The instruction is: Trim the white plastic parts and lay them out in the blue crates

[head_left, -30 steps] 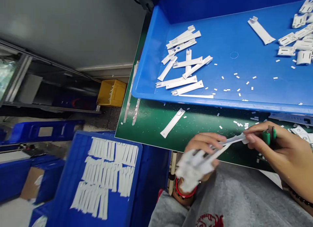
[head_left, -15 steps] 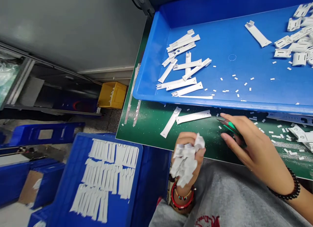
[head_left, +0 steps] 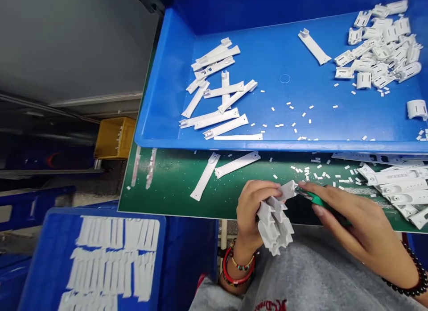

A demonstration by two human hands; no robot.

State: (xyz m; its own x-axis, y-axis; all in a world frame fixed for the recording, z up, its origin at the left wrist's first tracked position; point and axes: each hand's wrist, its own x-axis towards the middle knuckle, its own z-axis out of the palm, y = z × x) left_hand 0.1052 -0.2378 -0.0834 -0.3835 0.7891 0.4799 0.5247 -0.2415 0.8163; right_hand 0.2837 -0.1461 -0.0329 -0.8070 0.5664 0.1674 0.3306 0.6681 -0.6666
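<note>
Along the top of the frame we see a wide blue plastic tray [head_left: 167, 123] with a low, smooth rim. In its left part lie long flat white plastic strips [head_left: 217, 94], criss-crossed in a loose heap. At its upper right sits a pile of short, chunky white plastic pieces [head_left: 377, 47] with ribbed, clip-like shapes, and one longer strip [head_left: 313, 47] lies alone just left of it. Tiny white offcuts [head_left: 294, 119] are scattered over the tray floor.

In the lower left corner we see a blue crate [head_left: 180, 257] holding white strips [head_left: 110, 257] laid side by side in neat rows. A small yellow bin [head_left: 115, 137] stands at mid left, its contents too small to make out.

Below the tray runs a green mat [head_left: 174, 186], matte and speckled with offcuts. Two loose strips [head_left: 220, 170] lie on it at centre, and more white strips [head_left: 394, 186] are stacked at its right edge.

At lower centre, our left hand [head_left: 252, 208] is closed around a bundle of white moulded parts [head_left: 274, 219], fanned out and jagged at the lower end, held just off the near edge of the mat. Our right hand [head_left: 357, 221] grips a green-handled cutter [head_left: 317, 201], whose tip touches the upper end of the bundle. Beaded bracelets circle both wrists, red on the left, dark on the right.
</note>
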